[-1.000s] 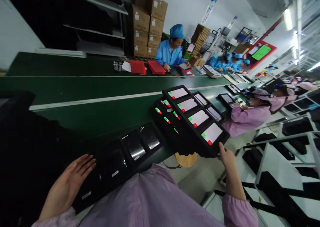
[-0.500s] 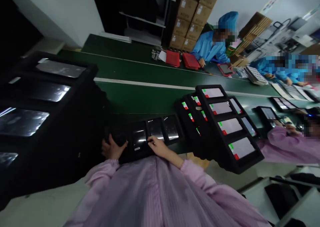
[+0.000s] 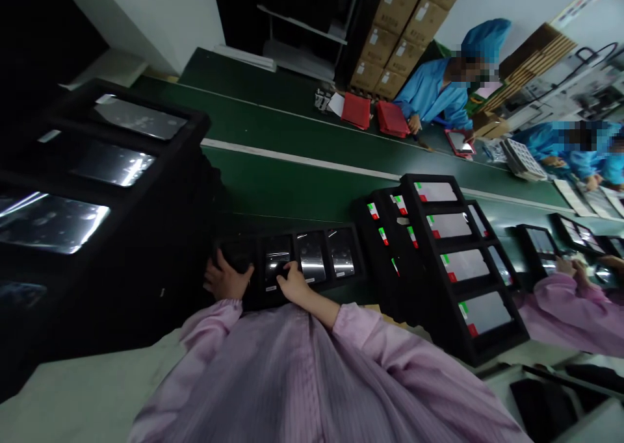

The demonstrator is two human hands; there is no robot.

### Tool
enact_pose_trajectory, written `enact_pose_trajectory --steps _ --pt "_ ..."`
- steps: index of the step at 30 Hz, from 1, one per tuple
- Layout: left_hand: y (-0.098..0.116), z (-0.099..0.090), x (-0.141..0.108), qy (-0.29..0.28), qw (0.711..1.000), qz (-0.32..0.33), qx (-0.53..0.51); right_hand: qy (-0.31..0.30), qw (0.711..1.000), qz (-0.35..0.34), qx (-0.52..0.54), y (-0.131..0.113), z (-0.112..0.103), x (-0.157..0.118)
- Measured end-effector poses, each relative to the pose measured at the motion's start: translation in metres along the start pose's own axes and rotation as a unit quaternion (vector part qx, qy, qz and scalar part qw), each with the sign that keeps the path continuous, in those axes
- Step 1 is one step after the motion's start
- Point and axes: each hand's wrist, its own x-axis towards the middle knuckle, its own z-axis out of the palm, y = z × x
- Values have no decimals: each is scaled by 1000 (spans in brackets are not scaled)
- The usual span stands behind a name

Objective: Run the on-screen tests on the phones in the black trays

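Note:
Low in front of me lies a black foam tray (image 3: 363, 261) with a row of slots. Glossy, dark phone-sized screen panels (image 3: 341, 253) sit in its right-hand slots, some with a small white label at the near edge. My left hand (image 3: 227, 279) is at the leftmost slot, thumb and fingers spread to either side of it; that slot is too dark to show what it holds. My right hand (image 3: 296, 285) is over the second panel (image 3: 277, 251), thumb and index finger apart at its right side. Whether the fingertips press on the glass is unclear.
On my left stands a tall stack of black trays (image 3: 195, 128) with shiny panels. To my right are stacked trays (image 3: 492, 349) with grey panels bearing green and red tabs. A co-worker in pink (image 3: 560, 310) sits farther right; another in blue (image 3: 429, 89) works across the green bench (image 3: 273, 189).
My right hand has shifted left, from beside the third panel onto the second. My left hand stays at the leftmost slot. The whole view has shifted slightly.

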Motion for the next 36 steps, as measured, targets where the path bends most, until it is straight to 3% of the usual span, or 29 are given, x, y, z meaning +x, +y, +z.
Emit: enact_pose_trajectory --steps 10,18,23,30,36 --pt "-6 3 2 -6 1000 11 5 15 999 -38 -29 -10 7 1" --pt "-3 5 1 12 1000 17 10 22 995 -87 -30 -3 -2 3" --pt "-3 6 3 11 1000 16 7 39 994 -105 -10 18 -19 7" --pt "3 0 4 -2 1000 6 -13 147 987 -51 -32 64 -63 10" --pt "-2 2 3 2 1000 20 -13 156 986 -52 -37 63 -70 27"
